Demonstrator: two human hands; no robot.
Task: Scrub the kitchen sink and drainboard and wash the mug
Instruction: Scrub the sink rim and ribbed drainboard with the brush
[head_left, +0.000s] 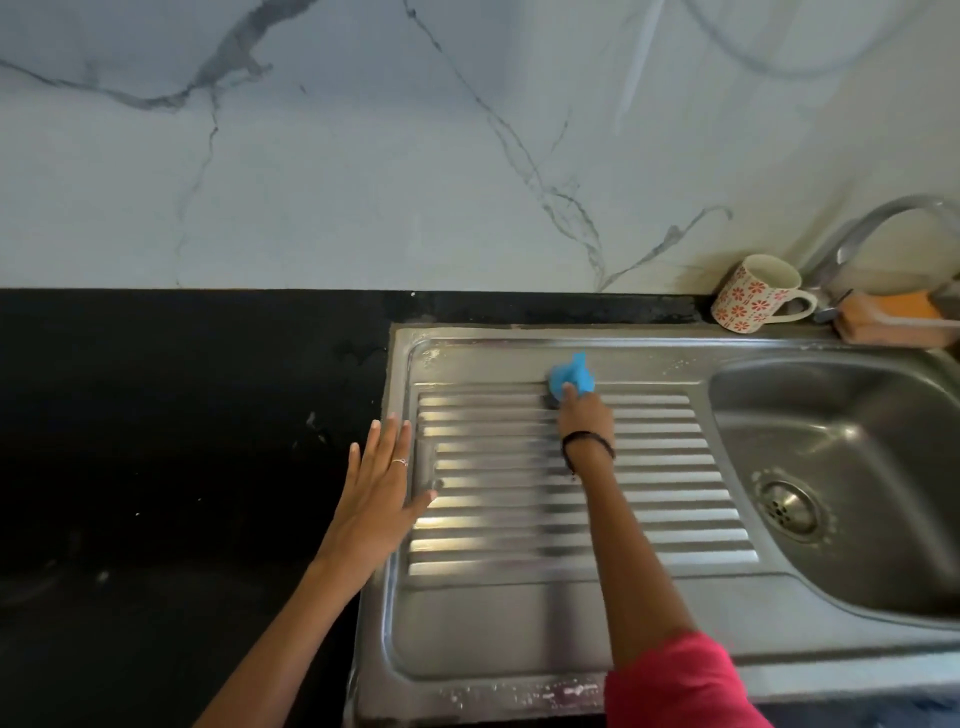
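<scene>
A blue scrubber (571, 378) is gripped by the right hand (584, 415) on the steel drainboard (519, 613); the left hand (382, 480) is laid flat, released, at the black tabletop (182, 441) edge; the mug (756, 293) is stood behind the sink (857, 415), under the marble wall (363, 156)

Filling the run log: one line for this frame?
step: scrubbing drainboard | right hand: blue scrubber | left hand: flat, drainboard edge | mug: unwashed

Blue scrubber (571, 376); white mug (753, 293) with red flowers; black bench (182, 415); grey-veined white wall (363, 156); pink sleeve (680, 686).
</scene>
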